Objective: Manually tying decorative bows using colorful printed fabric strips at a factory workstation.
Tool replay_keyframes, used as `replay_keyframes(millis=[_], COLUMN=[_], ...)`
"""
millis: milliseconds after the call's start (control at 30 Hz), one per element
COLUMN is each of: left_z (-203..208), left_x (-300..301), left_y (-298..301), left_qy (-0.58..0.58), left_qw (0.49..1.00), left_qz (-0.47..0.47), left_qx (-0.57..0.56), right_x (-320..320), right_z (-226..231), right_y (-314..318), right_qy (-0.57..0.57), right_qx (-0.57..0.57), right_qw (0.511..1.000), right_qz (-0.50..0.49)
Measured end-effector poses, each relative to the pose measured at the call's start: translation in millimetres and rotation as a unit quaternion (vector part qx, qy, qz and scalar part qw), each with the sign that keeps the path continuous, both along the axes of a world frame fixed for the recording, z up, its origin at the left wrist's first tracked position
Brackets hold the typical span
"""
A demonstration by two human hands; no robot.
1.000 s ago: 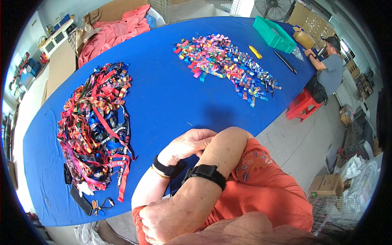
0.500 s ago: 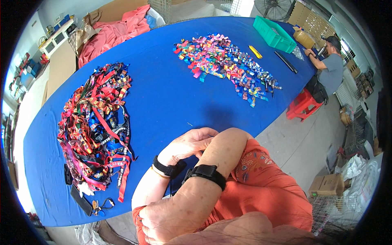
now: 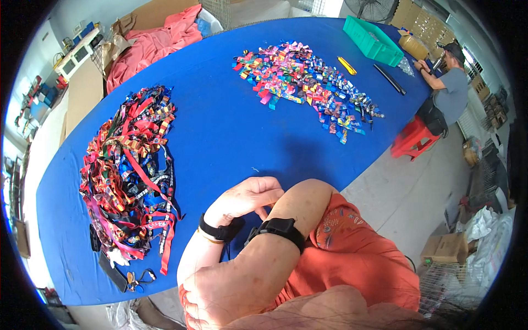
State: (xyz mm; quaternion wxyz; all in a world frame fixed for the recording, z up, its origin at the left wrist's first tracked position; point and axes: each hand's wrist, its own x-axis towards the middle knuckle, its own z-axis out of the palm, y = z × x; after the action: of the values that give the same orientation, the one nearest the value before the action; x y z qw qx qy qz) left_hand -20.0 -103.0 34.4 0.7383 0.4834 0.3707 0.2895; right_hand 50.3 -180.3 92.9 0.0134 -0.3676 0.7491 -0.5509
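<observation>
My arms are crossed in front of me at the table's near edge. My left hand (image 3: pixel 250 197) is loosely curled beside my right elbow, with nothing visible in it. Across the front lies my right forearm, and my right hand (image 3: pixel 212 294) rests against my left arm low in the view; its fingers do not show clearly. Black straps circle both wrists. To the left lies a long heap of printed lanyards (image 3: pixel 129 170), mostly red and black. Farther off is a heap of short, colourful folded ribbon pieces (image 3: pixel 300 77). Neither hand touches a heap.
A blue cloth (image 3: pixel 220 126) covers the table. At its far right are a yellow cutter (image 3: pixel 346 65), a black rod (image 3: pixel 389 80) and a green crate (image 3: pixel 374 47). A co-worker (image 3: pixel 452 88) sits beyond on a red stool (image 3: pixel 412 140). A dark flat case (image 3: pixel 113 272) lies near left.
My left hand has drawn slightly down and left from my right elbow, its fingers more curled. The view has shifted a little. Both heaps stay as they were.
</observation>
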Motion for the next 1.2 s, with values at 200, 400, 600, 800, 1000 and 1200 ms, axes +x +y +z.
replay_keyframes(millis=[200, 400, 600, 800, 1000, 1200], left_z=[23, 27, -6, -50, -83, -72], left_x=[-22, -33, -27, -2, 0, -2], left_y=[-8, -53, -100, -132, -144, -147], left_qy=[-0.089, -0.104, -0.040, -0.015, -0.001, 0.077], left_qw=[0.981, 0.930, 0.889, 0.841, 0.786, 0.770], left_qz=[0.170, 0.351, 0.454, 0.541, 0.618, 0.633], left_qx=[0.004, 0.012, -0.043, -0.020, -0.008, -0.031], right_x=[28, 46, 57, 82, 111, 131], right_z=[33, 50, 45, 59, 69, 72], right_y=[49, 80, 101, 143, 176, 216], right_qy=[0.357, 0.421, 0.399, 0.344, 0.348, 0.346], right_qx=[0.223, 0.186, 0.127, 0.049, 0.050, -0.059], right_qw=[0.881, 0.854, 0.871, 0.911, 0.901, 0.934], right_qz=[-0.216, -0.241, -0.258, -0.223, -0.256, -0.065])
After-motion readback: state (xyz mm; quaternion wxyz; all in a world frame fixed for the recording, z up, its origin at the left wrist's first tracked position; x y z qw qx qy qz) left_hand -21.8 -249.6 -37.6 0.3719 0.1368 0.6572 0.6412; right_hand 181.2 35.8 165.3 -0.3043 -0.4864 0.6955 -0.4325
